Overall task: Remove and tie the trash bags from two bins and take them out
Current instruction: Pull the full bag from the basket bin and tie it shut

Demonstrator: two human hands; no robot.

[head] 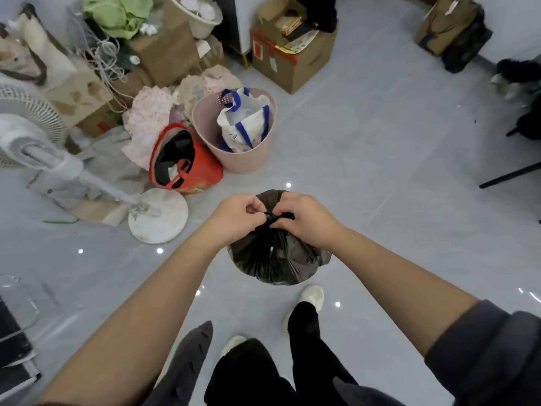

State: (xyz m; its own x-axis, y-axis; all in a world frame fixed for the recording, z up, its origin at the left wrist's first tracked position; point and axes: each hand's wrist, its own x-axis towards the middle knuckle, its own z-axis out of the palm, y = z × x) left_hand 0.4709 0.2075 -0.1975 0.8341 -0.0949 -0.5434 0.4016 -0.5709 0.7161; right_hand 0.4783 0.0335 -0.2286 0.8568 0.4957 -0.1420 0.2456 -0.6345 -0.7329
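Grey glossy floor tiles [380,171] spread under a standing person, with clutter heaped along the far left. Just ahead of the person's pale shoes [310,297] was a full black plastic trash bag [275,259]; whether it rested on the floor or hung from the grip could not be told. Both hands met at its gathered neck. The left hand [234,215] pinched one twisted end with curled fingers, the right hand [307,218] pinched the other, and a small dark knot [270,216] showed between them. Gripping so close to the neck probably served to cinch the knot and seal the contents. Beyond stood a round pink plastic bin [248,159] holding a white cloth tote with blue straps [246,124], and a red soft bag [202,174] leaned against it. A white pedestal fan [158,215] and brown cardboard boxes [292,65] crowded the left, so the right side looked the easier way out, bar a black chair leg [509,174].
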